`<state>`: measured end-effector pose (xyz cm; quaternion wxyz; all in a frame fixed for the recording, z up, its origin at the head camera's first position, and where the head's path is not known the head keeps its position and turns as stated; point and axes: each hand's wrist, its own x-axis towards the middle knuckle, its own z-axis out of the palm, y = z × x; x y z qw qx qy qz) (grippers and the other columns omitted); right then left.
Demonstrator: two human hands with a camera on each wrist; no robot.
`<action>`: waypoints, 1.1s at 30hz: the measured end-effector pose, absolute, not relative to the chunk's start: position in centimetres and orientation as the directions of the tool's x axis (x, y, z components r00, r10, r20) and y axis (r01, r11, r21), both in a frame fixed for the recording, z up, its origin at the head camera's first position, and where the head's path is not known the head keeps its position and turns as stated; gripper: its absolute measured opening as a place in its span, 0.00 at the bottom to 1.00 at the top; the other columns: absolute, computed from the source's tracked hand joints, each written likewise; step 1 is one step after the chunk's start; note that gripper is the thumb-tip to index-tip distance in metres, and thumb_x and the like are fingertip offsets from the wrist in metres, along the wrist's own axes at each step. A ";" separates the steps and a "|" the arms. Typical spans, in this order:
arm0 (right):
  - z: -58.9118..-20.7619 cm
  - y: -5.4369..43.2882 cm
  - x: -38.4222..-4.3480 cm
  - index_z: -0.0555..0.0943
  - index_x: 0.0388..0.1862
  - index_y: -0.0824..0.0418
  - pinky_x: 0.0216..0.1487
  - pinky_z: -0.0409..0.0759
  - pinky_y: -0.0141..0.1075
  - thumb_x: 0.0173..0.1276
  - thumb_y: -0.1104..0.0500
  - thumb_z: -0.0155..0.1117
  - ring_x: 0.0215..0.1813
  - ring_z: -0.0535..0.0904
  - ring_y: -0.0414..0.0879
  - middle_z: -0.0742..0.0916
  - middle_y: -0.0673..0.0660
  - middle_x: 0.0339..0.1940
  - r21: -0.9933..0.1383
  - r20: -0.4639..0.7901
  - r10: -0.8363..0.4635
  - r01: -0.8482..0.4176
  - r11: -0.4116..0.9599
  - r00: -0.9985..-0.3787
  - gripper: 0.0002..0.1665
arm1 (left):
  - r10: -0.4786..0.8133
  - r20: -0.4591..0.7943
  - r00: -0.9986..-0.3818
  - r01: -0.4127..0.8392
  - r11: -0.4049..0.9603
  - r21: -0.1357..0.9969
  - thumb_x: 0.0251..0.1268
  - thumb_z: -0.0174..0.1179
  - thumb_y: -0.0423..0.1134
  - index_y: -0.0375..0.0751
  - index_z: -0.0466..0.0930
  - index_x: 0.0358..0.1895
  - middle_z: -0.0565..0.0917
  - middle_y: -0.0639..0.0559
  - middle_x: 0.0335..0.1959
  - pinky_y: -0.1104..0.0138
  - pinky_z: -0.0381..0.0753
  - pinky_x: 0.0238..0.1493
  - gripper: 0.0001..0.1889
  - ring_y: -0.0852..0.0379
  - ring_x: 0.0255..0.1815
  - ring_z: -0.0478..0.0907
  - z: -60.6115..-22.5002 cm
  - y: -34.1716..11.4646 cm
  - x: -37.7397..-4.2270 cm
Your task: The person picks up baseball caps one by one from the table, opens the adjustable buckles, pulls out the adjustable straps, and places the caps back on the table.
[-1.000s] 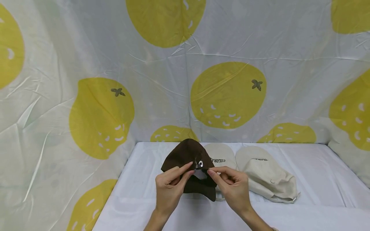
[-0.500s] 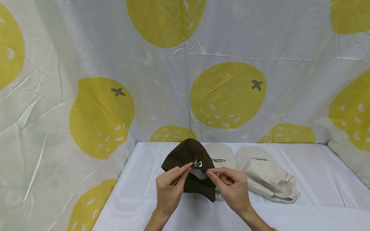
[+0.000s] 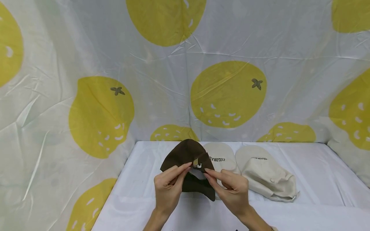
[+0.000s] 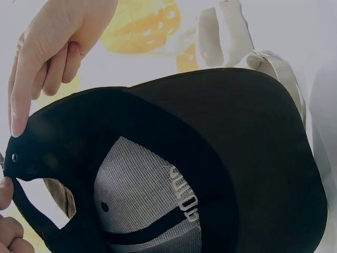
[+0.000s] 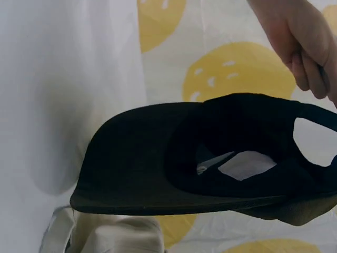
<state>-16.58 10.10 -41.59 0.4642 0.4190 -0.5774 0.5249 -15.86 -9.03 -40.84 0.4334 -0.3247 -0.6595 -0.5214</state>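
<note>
A dark brown baseball cap (image 3: 182, 157) is held up above the table, its back opening facing me and its brim (image 4: 263, 142) hanging below. My left hand (image 3: 170, 189) pinches the back strap between thumb and index finger, on the left of a small shiny metal buckle (image 3: 199, 166). On the right of the buckle, my right hand (image 3: 232, 189) pinches the strap too. A small tan flap stands up beside the buckle. In the left wrist view, the cap's pale mesh lining (image 4: 137, 184) shows inside the crown.
Two cream caps with dark lettering lie on the white-covered table: one cream cap (image 3: 219, 150) partly behind the brown cap, the other cream cap (image 3: 266, 173) further right. A curtain (image 3: 162, 96) printed with yellow lemons hangs behind and at the sides.
My right fingertips have shifted slightly left and down toward the buckle. The tan flap beside the buckle shows more plainly, and the buckle has tilted. My left hand has barely moved.
</note>
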 end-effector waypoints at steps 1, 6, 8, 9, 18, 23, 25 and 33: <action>-41.6 10.1 -16.6 0.91 0.39 0.70 0.18 0.49 0.19 0.66 0.66 0.75 0.19 0.52 0.32 0.65 0.45 0.11 -0.196 0.980 -0.002 -0.974 0.109 -0.198 0.07 | -0.023 0.910 -0.415 0.880 0.244 0.408 0.51 0.69 0.13 0.29 0.91 0.43 0.63 0.57 0.12 0.79 0.51 0.16 0.16 0.69 0.16 0.53 -40.8 -9.0 -15.8; -41.3 9.8 -16.9 0.91 0.38 0.71 0.19 0.48 0.17 0.67 0.67 0.74 0.19 0.51 0.31 0.68 0.45 0.11 -0.125 0.992 -0.012 -0.980 0.156 -0.129 0.06 | -0.020 0.906 -0.423 0.878 0.241 0.415 0.52 0.69 0.14 0.30 0.91 0.43 0.63 0.57 0.12 0.79 0.52 0.16 0.15 0.69 0.16 0.54 -40.7 -9.0 -15.7; -41.0 9.7 -17.0 0.90 0.38 0.71 0.19 0.48 0.17 0.67 0.67 0.74 0.19 0.52 0.31 0.68 0.45 0.11 -0.101 0.994 -0.012 -0.981 0.165 -0.104 0.06 | -0.018 0.906 -0.423 0.877 0.242 0.415 0.52 0.69 0.14 0.30 0.91 0.42 0.63 0.57 0.12 0.79 0.52 0.16 0.15 0.69 0.16 0.54 -40.7 -9.1 -15.6; -40.8 9.6 -17.0 0.90 0.37 0.71 0.19 0.48 0.16 0.67 0.67 0.74 0.18 0.52 0.30 0.68 0.45 0.11 -0.091 0.995 -0.012 -0.981 0.171 -0.094 0.06 | -0.018 0.906 -0.424 0.877 0.243 0.415 0.52 0.69 0.14 0.31 0.91 0.42 0.63 0.57 0.12 0.79 0.52 0.16 0.15 0.70 0.16 0.54 -40.7 -9.1 -15.6; -39.7 8.9 -16.7 0.90 0.34 0.71 0.19 0.48 0.17 0.69 0.65 0.73 0.17 0.54 0.31 0.70 0.46 0.11 -0.061 0.998 -0.015 -0.980 0.189 -0.065 0.08 | -0.008 0.911 -0.413 0.886 0.230 0.403 0.51 0.69 0.13 0.30 0.91 0.42 0.64 0.57 0.12 0.79 0.51 0.16 0.16 0.69 0.16 0.53 -40.5 -9.2 -15.5; -39.5 8.8 -16.7 0.90 0.33 0.71 0.18 0.48 0.17 0.69 0.64 0.72 0.16 0.54 0.31 0.70 0.46 0.11 -0.056 0.998 -0.017 -0.979 0.195 -0.061 0.09 | -0.008 0.912 -0.409 0.889 0.219 0.401 0.51 0.69 0.13 0.30 0.91 0.41 0.65 0.57 0.12 0.79 0.51 0.16 0.15 0.69 0.16 0.53 -40.4 -9.2 -15.5; -39.5 8.8 -16.8 0.90 0.33 0.71 0.18 0.48 0.17 0.69 0.64 0.72 0.16 0.54 0.31 0.70 0.46 0.11 -0.055 0.998 -0.015 -0.979 0.198 -0.059 0.09 | -0.006 0.912 -0.410 0.890 0.217 0.401 0.51 0.69 0.13 0.29 0.91 0.41 0.66 0.57 0.12 0.79 0.52 0.16 0.15 0.69 0.16 0.53 -40.4 -9.2 -15.5; -39.7 8.7 -16.9 0.90 0.32 0.72 0.18 0.48 0.17 0.70 0.64 0.72 0.16 0.55 0.31 0.72 0.46 0.10 -0.050 0.999 -0.010 -0.980 0.192 -0.053 0.10 | -0.007 0.913 -0.408 0.891 0.215 0.400 0.51 0.69 0.13 0.29 0.91 0.41 0.66 0.57 0.12 0.79 0.52 0.16 0.15 0.69 0.16 0.54 -40.4 -9.2 -15.4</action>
